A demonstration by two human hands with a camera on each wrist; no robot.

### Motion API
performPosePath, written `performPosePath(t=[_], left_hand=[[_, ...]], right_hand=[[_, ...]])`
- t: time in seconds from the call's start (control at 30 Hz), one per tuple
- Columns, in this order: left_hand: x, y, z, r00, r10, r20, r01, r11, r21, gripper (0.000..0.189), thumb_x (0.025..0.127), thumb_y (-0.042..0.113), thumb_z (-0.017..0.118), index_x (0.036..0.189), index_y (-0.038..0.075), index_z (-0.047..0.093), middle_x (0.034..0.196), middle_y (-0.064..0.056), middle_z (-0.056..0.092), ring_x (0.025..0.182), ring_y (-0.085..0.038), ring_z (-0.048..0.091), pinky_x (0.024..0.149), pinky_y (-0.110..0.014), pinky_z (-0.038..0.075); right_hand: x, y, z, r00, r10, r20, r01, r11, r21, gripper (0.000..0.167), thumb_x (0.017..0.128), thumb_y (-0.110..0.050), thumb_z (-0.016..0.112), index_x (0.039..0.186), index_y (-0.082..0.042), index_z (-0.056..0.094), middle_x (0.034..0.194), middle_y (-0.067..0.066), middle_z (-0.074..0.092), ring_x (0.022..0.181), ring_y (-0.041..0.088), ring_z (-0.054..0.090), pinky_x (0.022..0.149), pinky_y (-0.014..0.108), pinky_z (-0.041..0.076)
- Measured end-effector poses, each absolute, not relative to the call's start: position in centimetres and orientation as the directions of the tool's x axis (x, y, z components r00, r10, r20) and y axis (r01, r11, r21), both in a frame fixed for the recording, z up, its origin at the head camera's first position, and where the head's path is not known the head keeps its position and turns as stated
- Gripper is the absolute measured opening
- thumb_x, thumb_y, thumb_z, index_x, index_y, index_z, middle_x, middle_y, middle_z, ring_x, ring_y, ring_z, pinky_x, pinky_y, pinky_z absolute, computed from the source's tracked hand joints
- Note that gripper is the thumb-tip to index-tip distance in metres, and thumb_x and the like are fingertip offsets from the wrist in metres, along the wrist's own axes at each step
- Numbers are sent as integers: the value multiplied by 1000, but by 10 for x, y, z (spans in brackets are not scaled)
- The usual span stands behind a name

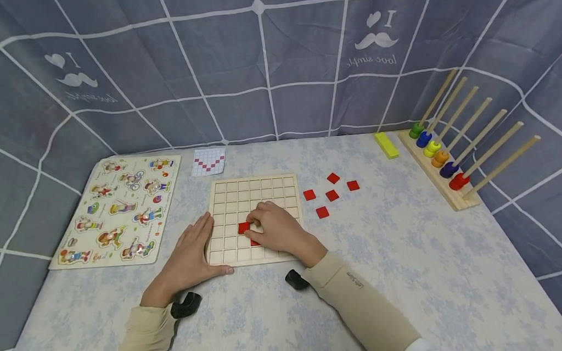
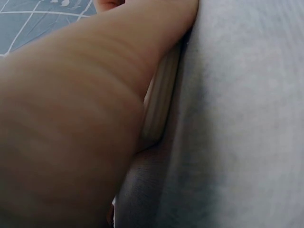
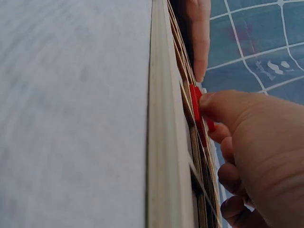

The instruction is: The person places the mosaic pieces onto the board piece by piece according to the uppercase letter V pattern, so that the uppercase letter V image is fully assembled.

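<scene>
A wooden grid board (image 1: 224, 213) lies on the table in front of me. My left hand (image 1: 188, 257) rests against its left side, fingers straight along the edge and thumb spread at the near left corner. Over the lower middle of the board, my right hand (image 1: 277, 231) pinches a red square tile (image 1: 243, 228) between thumb and index finger. Another red tile (image 1: 255, 242) shows partly under that hand. The right wrist view has the thumb (image 3: 213, 104) against red, low over the grid slots. In the left wrist view, the forearm hides most of the board's edge (image 2: 161, 102).
Several loose red tiles (image 1: 332, 195) lie right of the board. A pattern card (image 1: 209, 162) lies behind it, and a picture peg puzzle (image 1: 115, 210) is at left. A yellow block (image 1: 386, 145) and a peg stand with colored rings (image 1: 439, 174) are at back right.
</scene>
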State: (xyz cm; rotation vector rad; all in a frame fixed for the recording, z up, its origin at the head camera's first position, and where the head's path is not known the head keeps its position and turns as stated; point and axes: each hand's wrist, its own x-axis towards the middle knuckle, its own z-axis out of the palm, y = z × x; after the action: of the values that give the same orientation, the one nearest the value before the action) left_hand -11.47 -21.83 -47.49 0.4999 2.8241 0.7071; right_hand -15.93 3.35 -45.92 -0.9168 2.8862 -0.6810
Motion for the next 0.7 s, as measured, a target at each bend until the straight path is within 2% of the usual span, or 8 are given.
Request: performPosePath(t=[0.2, 0.5, 0.7], left_hand=[[-115, -218, -475, -925, 366, -99, 279, 833, 478, 138, 69, 69, 83, 162, -3, 12, 171, -22, 11, 158, -42, 13, 128, -58, 12], [-114, -219, -475, -926, 362, -104, 272, 833, 482, 138, 69, 70, 83, 162, -3, 12, 171, -21, 11, 158, -42, 13, 128, -58, 12], [-115, -219, -475, -925, 364, -104, 273, 830, 486, 137, 69, 69, 84, 162, -3, 12, 171, -21, 11, 158, -42, 13, 128, -58, 11]], right_hand=[[-159, 29, -455, -825, -561, 62, -539, 752, -379, 28, 97, -36, 70, 110, -13, 75, 91, -4, 59, 90, 12, 53, 79, 23, 50], [-159, 22, -447, -840, -541, 39, -511, 766, -391, 24, 95, -31, 72, 108, -12, 77, 96, -2, 68, 92, 13, 59, 82, 24, 54], [-159, 20, -446, -856, -516, 11, -471, 772, -426, 24, 95, -31, 72, 108, -12, 77, 91, -3, 66, 85, 11, 57, 76, 21, 51]])
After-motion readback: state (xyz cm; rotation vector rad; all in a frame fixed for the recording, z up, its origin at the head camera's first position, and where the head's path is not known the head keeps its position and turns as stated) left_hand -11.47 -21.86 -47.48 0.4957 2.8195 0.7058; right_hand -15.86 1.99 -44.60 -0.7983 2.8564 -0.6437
